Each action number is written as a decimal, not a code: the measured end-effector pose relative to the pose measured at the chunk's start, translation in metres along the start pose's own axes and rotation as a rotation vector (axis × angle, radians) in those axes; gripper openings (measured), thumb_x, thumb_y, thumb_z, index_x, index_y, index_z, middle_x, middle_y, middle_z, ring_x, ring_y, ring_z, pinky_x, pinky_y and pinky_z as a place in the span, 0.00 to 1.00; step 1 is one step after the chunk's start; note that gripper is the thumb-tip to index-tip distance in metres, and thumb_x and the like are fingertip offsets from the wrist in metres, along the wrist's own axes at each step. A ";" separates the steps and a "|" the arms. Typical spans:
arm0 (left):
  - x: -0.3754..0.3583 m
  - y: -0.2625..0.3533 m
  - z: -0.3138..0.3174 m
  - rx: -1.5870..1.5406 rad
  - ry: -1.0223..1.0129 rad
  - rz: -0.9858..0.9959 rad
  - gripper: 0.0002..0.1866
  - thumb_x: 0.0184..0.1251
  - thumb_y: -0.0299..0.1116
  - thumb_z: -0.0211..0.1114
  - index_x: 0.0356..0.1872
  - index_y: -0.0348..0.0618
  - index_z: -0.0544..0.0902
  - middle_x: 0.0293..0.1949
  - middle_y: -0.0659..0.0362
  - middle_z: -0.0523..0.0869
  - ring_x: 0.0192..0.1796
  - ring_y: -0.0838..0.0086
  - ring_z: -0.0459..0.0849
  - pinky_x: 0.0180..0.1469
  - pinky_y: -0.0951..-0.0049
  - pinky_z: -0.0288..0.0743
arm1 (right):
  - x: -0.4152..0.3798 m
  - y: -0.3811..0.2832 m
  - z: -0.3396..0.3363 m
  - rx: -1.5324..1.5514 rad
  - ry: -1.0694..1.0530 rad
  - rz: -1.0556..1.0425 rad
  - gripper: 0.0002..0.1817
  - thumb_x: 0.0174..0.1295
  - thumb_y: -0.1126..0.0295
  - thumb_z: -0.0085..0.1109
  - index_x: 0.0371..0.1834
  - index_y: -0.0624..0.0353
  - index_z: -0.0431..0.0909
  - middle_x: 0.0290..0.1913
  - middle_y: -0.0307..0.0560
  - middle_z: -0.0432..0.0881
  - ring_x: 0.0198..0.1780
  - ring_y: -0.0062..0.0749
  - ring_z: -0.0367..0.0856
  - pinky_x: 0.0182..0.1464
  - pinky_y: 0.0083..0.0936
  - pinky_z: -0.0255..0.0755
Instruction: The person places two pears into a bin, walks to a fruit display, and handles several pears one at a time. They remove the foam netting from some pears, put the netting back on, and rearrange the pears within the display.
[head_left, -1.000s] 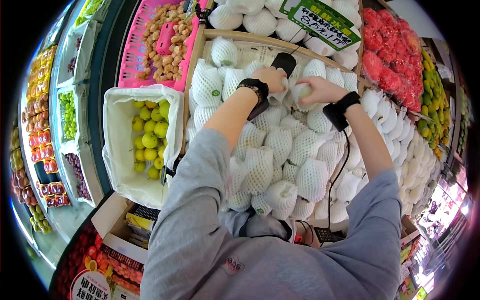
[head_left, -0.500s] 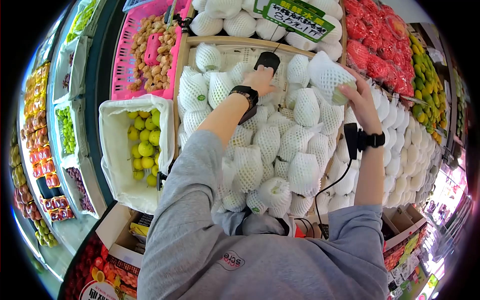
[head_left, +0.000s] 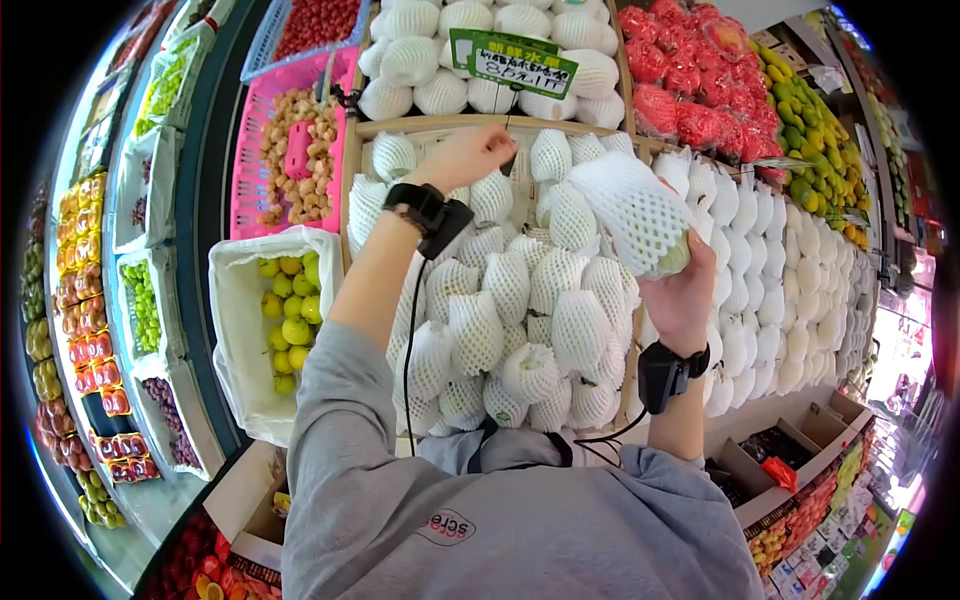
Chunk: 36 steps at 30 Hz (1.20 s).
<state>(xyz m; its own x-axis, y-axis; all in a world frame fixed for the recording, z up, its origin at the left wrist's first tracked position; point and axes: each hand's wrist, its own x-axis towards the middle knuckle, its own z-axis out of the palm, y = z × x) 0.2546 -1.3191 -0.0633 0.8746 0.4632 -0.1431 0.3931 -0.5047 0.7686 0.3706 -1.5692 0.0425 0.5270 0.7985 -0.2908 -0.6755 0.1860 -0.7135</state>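
Observation:
My right hand (head_left: pixel 682 295) grips a pale green melon in a white foam net sleeve (head_left: pixel 632 212), lifted above the right side of the display bin. Toward the back of the bin, my left hand (head_left: pixel 478 158) has its fingers curled inward. A small dark piece shows beside its fingertips, below the thin wire of a green price sign (head_left: pixel 512 68); what the fingers hold, if anything, is hidden. Many similar sleeved fruits (head_left: pixel 478 330) fill the bin in front of me, some standing upright and others tilted. Both wrists wear black devices with cables.
The wooden bin frame (head_left: pixel 430 124) separates these fruits from more sleeved ones (head_left: pixel 412 60) behind. At left are a pink basket (head_left: pixel 243 200) and a white-lined crate (head_left: pixel 235 340) of yellow-green fruit. Red-wrapped fruits (head_left: pixel 690 75) sit at back right. A cable hangs from my left wrist.
The view has shifted. My left hand has gone from resting spread on the black sign base to curled fingers beside it. My right hand has brought the sleeved melon lower and nearer to me.

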 end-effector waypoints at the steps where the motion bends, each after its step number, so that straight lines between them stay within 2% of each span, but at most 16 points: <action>1: -0.008 0.020 -0.022 -0.026 0.026 0.029 0.21 0.63 0.46 0.56 0.40 0.34 0.77 0.31 0.52 0.81 0.36 0.69 0.82 0.37 0.71 0.73 | -0.009 -0.001 0.005 0.030 -0.019 0.000 0.31 0.60 0.58 0.45 0.64 0.62 0.57 0.62 0.50 0.66 0.62 0.43 0.67 0.60 0.42 0.62; 4: -0.043 0.081 -0.063 0.045 0.183 0.070 0.18 0.64 0.43 0.54 0.33 0.35 0.79 0.21 0.57 0.80 0.29 0.78 0.80 0.29 0.77 0.70 | -0.038 -0.001 0.020 0.130 -0.057 0.005 0.31 0.59 0.57 0.46 0.64 0.61 0.57 0.63 0.51 0.65 0.62 0.45 0.66 0.60 0.46 0.61; 5: -0.062 0.106 -0.070 0.069 0.163 0.075 0.19 0.65 0.44 0.52 0.34 0.35 0.79 0.23 0.55 0.80 0.29 0.74 0.80 0.31 0.74 0.70 | -0.049 0.000 0.024 0.152 -0.058 -0.010 0.32 0.57 0.58 0.46 0.64 0.63 0.57 0.62 0.51 0.66 0.62 0.44 0.66 0.60 0.46 0.61; 8: -0.119 0.172 -0.066 -0.042 -0.115 0.067 0.24 0.67 0.50 0.47 0.39 0.35 0.78 0.26 0.49 0.81 0.31 0.61 0.81 0.36 0.66 0.72 | -0.084 0.001 0.031 0.171 -0.099 -0.050 0.35 0.53 0.59 0.47 0.63 0.67 0.57 0.61 0.53 0.66 0.62 0.43 0.66 0.61 0.47 0.60; 10: -0.151 0.196 -0.048 -0.274 -0.162 0.239 0.22 0.69 0.46 0.46 0.47 0.35 0.74 0.34 0.51 0.82 0.37 0.66 0.80 0.41 0.69 0.72 | -0.109 0.004 0.031 0.218 -0.194 -0.036 0.37 0.50 0.60 0.49 0.63 0.68 0.55 0.62 0.55 0.65 0.62 0.44 0.66 0.62 0.45 0.60; 11: -0.169 0.207 -0.036 -0.422 -0.149 0.207 0.22 0.70 0.45 0.46 0.48 0.35 0.73 0.36 0.53 0.81 0.38 0.69 0.79 0.43 0.71 0.71 | -0.121 0.006 0.032 0.241 -0.241 -0.027 0.39 0.48 0.60 0.51 0.63 0.68 0.55 0.62 0.56 0.65 0.62 0.45 0.66 0.62 0.44 0.59; 12: -0.187 0.216 -0.021 -0.625 -0.081 0.151 0.21 0.70 0.44 0.46 0.50 0.34 0.73 0.38 0.55 0.80 0.40 0.72 0.78 0.44 0.73 0.71 | -0.133 0.008 0.036 0.316 -0.320 -0.010 0.38 0.48 0.64 0.51 0.64 0.68 0.54 0.63 0.56 0.64 0.63 0.44 0.65 0.64 0.41 0.59; 14: -0.216 0.228 0.011 -0.998 0.131 0.002 0.20 0.71 0.42 0.47 0.52 0.34 0.72 0.43 0.60 0.79 0.43 0.78 0.76 0.47 0.76 0.70 | -0.158 0.018 0.039 0.373 -0.330 0.036 0.36 0.50 0.68 0.50 0.65 0.66 0.54 0.63 0.56 0.64 0.63 0.43 0.65 0.64 0.38 0.58; 16: -0.236 0.234 0.031 -1.186 0.252 -0.083 0.21 0.71 0.43 0.47 0.52 0.34 0.72 0.43 0.59 0.80 0.43 0.79 0.76 0.47 0.78 0.70 | -0.173 0.029 0.040 0.303 -0.244 0.030 0.33 0.53 0.67 0.49 0.64 0.65 0.55 0.62 0.54 0.65 0.63 0.42 0.65 0.64 0.38 0.59; 19: -0.260 0.242 0.048 -1.322 0.393 0.065 0.22 0.72 0.44 0.46 0.50 0.32 0.72 0.43 0.58 0.80 0.43 0.79 0.77 0.46 0.78 0.71 | -0.200 0.037 0.045 0.177 -0.134 0.114 0.29 0.60 0.63 0.44 0.64 0.64 0.55 0.61 0.50 0.67 0.61 0.37 0.67 0.61 0.36 0.62; 23: -0.285 0.236 0.057 -1.186 0.659 0.090 0.23 0.72 0.45 0.45 0.50 0.31 0.72 0.45 0.55 0.79 0.47 0.75 0.77 0.50 0.75 0.70 | -0.218 0.045 0.043 -0.018 -0.246 0.116 0.28 0.63 0.60 0.41 0.64 0.62 0.56 0.61 0.51 0.67 0.60 0.37 0.68 0.60 0.38 0.65; 27: -0.295 0.193 0.038 -0.694 1.229 0.144 0.25 0.70 0.47 0.45 0.51 0.32 0.71 0.46 0.50 0.79 0.48 0.67 0.78 0.54 0.69 0.69 | -0.230 0.055 0.035 0.104 -0.290 0.271 0.28 0.62 0.59 0.42 0.62 0.63 0.58 0.58 0.56 0.68 0.57 0.45 0.71 0.53 0.35 0.72; 29: -0.313 0.187 0.019 -0.933 1.213 0.228 0.26 0.68 0.50 0.45 0.51 0.33 0.71 0.46 0.49 0.79 0.48 0.64 0.78 0.54 0.66 0.70 | -0.235 0.056 0.028 0.399 -0.276 0.371 0.28 0.62 0.57 0.44 0.61 0.63 0.59 0.55 0.56 0.69 0.52 0.44 0.72 0.47 0.28 0.75; 30: -0.327 0.201 0.003 -1.319 1.005 0.283 0.27 0.67 0.51 0.46 0.51 0.34 0.71 0.46 0.48 0.78 0.48 0.63 0.78 0.53 0.65 0.70 | -0.237 0.057 0.027 0.548 -0.266 0.412 0.28 0.62 0.55 0.44 0.60 0.62 0.60 0.52 0.55 0.68 0.48 0.42 0.73 0.44 0.24 0.76; 33: -0.350 0.198 -0.003 -1.610 0.634 0.258 0.30 0.64 0.56 0.48 0.50 0.37 0.70 0.40 0.52 0.80 0.43 0.62 0.79 0.52 0.64 0.71 | -0.240 0.054 0.024 0.940 -0.329 0.490 0.29 0.60 0.52 0.47 0.59 0.62 0.60 0.46 0.50 0.66 0.38 0.34 0.70 0.36 0.18 0.73; 36: -0.363 0.200 0.017 -1.761 0.507 0.172 0.29 0.65 0.56 0.45 0.46 0.35 0.71 0.39 0.51 0.79 0.42 0.63 0.79 0.48 0.65 0.73 | -0.240 0.056 0.023 1.046 -0.464 0.456 0.32 0.59 0.47 0.45 0.57 0.62 0.62 0.42 0.47 0.64 0.31 0.27 0.64 0.29 0.15 0.66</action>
<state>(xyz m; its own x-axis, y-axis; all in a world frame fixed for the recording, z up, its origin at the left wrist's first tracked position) 0.0205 -1.6010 0.1319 0.5780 0.8122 -0.0789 -0.6899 0.5380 0.4844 0.1950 -1.7376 0.0869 0.0460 0.9986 0.0266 -0.9501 0.0355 0.3098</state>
